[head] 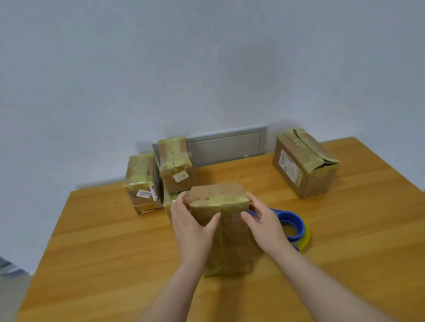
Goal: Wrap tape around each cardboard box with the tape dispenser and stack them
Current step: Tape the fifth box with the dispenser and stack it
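Observation:
A tall cardboard box (227, 241) wrapped in yellowish tape stands upright at the middle of the wooden table (99, 266). My left hand (191, 229) grips its upper left side and my right hand (265, 223) grips its upper right side. The blue and yellow tape dispenser (294, 227) lies on the table just right of the box, partly hidden behind my right hand. Two taped boxes (143, 180) (176, 163) stand at the back left, the second one on top of a lower box (169, 201) mostly hidden by my left hand.
A larger taped box (303, 162) with a crumpled top sits at the back right of the table. A grey panel (227, 146) is set in the wall behind the table. Blurred objects show at the far left and right edges.

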